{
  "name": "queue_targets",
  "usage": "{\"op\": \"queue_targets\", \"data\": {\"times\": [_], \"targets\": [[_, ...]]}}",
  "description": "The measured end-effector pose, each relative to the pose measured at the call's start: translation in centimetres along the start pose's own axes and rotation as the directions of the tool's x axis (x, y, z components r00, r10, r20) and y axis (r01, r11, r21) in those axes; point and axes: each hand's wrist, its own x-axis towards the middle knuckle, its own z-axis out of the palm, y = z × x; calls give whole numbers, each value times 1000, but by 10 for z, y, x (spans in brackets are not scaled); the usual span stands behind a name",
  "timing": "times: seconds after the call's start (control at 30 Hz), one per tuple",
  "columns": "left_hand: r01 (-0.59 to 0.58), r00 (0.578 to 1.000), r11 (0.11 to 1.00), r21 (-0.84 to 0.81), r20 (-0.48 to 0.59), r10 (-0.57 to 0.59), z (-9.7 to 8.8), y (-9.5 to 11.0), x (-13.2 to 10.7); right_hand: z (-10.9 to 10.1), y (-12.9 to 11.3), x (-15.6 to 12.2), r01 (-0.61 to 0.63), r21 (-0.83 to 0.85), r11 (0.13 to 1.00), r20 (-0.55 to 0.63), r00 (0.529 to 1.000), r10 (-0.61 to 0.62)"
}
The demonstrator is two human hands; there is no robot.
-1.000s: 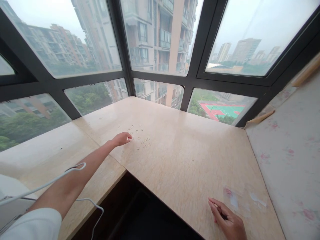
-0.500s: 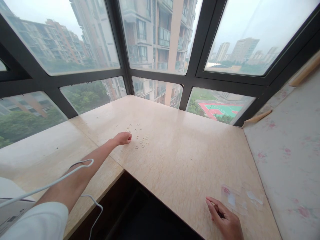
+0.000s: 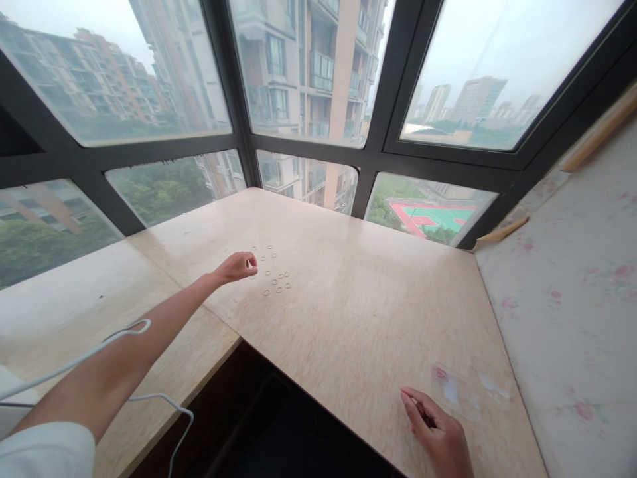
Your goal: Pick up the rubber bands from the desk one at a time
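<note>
Thin, pale rings (image 3: 281, 276) lie loosely scattered on the countertop (image 3: 358, 312), the left hand (image 3: 241, 267) just to their left, nearest ones by its fingertips. Its thumb and forefinger curl toward each other in a loop — whether they meet or pinch anything, I can't tell. The countertop is smooth, beige and finely veined, like polished stone. Well to the right of the rings and nearer the person, the right hand (image 3: 440, 428) is half-curled — I can't tell what, if anything, it grips — with clear, flat plastic packets (image 3: 450, 390) beside it, farther right from the rings.
</note>
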Motion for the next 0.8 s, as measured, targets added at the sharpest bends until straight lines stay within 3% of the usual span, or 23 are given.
{"op": "queue_targets", "data": {"times": [0.13, 0.3, 0.53, 0.8], "targets": [[52, 994, 961, -270, -76, -75, -6, 12, 3, 1, 2, -1, -15, 11, 1000, 35, 999, 14], [22, 999, 840, -542, -15, -36, 2, 52, 9, 0, -2, -1, 3, 6, 1000, 36, 999, -3], [-50, 987, 695, -717, 70, 143, 37, 152, 14, 1, -6, 0, -29, 32, 999, 51, 998, 27], [-74, 935, 509, -857, 117, 334, 105, 279, 1, -2, -12, 1, -51, 68, 996, 34, 998, 49]]}}
